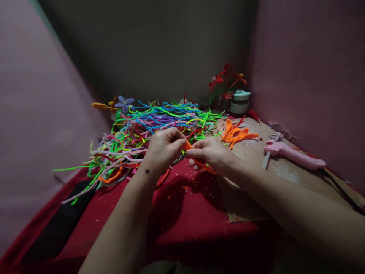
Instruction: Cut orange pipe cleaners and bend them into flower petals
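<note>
My left hand (164, 148) and my right hand (209, 154) meet over the red cloth (182, 205). Both pinch the same orange pipe cleaner (188, 145), which shows between the fingertips and trails below my right hand. Just behind the hands spreads a big loose heap of coloured pipe cleaners (142, 131). To the right of my right hand, several bent orange pieces (236, 134) lie on a brown board (273, 167).
A pink glue gun (293, 155) lies on the board at the right, its black cord running off toward the edge. At the back stand pipe-cleaner flowers (225, 82), a small white jar (240, 102) and a purple flower (124, 102). Pink walls close in on both sides.
</note>
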The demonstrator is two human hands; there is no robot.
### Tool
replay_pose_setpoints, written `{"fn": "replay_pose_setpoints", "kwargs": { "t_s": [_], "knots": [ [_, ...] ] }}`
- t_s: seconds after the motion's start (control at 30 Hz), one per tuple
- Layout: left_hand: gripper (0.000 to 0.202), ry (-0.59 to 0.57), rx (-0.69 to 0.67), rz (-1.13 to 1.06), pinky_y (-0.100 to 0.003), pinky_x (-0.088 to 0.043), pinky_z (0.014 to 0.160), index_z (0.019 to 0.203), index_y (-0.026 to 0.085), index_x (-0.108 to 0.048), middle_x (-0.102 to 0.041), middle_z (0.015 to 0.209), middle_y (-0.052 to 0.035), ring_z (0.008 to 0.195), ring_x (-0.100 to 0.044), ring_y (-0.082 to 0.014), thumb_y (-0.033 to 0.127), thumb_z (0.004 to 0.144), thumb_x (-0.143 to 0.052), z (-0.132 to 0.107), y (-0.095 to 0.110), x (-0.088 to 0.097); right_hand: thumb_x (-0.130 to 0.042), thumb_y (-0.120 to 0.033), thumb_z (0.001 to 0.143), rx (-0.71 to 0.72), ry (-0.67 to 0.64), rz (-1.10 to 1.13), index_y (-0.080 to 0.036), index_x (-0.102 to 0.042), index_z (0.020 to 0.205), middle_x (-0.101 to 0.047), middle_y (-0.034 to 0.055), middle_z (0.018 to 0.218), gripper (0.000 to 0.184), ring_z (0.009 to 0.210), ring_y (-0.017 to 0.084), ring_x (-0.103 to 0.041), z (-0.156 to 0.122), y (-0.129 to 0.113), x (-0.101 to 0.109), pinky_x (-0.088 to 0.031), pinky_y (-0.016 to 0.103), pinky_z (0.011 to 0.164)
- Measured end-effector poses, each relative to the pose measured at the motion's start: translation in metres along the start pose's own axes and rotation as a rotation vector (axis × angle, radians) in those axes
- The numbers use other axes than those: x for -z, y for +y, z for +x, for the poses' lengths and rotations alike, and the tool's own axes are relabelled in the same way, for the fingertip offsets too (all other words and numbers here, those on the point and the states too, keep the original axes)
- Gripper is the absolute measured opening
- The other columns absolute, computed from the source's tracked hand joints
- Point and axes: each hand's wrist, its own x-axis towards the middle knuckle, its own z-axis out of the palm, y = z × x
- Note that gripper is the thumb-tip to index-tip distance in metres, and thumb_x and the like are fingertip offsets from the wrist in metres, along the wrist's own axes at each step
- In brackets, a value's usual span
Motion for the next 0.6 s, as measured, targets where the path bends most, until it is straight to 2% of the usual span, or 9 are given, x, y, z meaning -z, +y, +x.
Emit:
{"fn": "replay_pose_setpoints", "kwargs": {
  "t_s": [0.1,0.2,0.4,0.5,0.6],
  "knots": [
    [0.012,-0.178,0.152,-0.395,-0.019,-0.026,0.039,0.075,0.017,-0.056,-0.044,0.044,0.0058,0.036,-0.035,-0.006,0.027,0.072,-0.06,0.004,-0.0043,0.0044,-0.056,-0.011,0.078,0.017,-0.023,0.009,-0.012,-0.055,0.057,-0.056,0.0001,0.046,0.022,0.035,0.007,-0.048,-0.0011,-0.0021,0.0009,-0.039,0.019,0.04],
    [0.015,-0.219,0.21,-0.534,-0.018,-0.023,0.038,0.07,0.016,-0.054,-0.041,0.042,0.0065,0.035,-0.032,-0.0041,0.026,0.07,-0.064,0.0059,-0.0063,0.0059,-0.057,-0.01,0.077,0.02,-0.03,0.013,-0.012,-0.054,0.056,-0.057,0.0002,0.046,0.022,0.035,0.006,-0.048,-0.0021,-0.0036,0.0001,-0.041,0.019,0.042],
    [0.015,-0.183,0.261,-0.399,-0.018,-0.021,0.037,0.063,0.015,-0.053,-0.04,0.041,0.006,0.034,-0.032,-0.0034,0.024,0.069,-0.063,0.0032,-0.0025,0.0072,-0.058,-0.01,0.075,0.042,-0.023,0.01,-0.012,-0.056,0.053,-0.056,0.0,0.044,0.022,0.034,0.005,-0.045,-0.0042,-0.0035,-0.0033,-0.038,0.017,0.038],
    [0.015,-0.18,0.245,-0.279,-0.017,-0.022,0.037,0.063,0.014,-0.054,-0.043,0.042,0.0051,0.035,-0.033,-0.003,0.025,0.071,-0.061,0.0026,-0.0017,0.0089,-0.059,-0.012,0.074,0.016,-0.037,0.025,-0.012,-0.058,0.056,-0.058,0.0011,0.047,0.018,0.036,0.006,-0.049,-0.0034,-0.0008,-0.0017,-0.039,0.018,0.038],
    [0.015,-0.158,0.206,-0.25,-0.017,-0.023,0.038,0.066,0.014,-0.055,-0.045,0.044,0.0045,0.037,-0.036,-0.0038,0.026,0.071,-0.063,0.0037,-0.003,0.0086,-0.061,-0.016,0.073,0.011,-0.056,0.044,-0.012,-0.059,0.059,-0.061,0.0025,0.05,0.014,0.039,0.008,-0.052,-0.0014,0.002,0.0013,-0.042,0.02,0.041]
  ]
}}
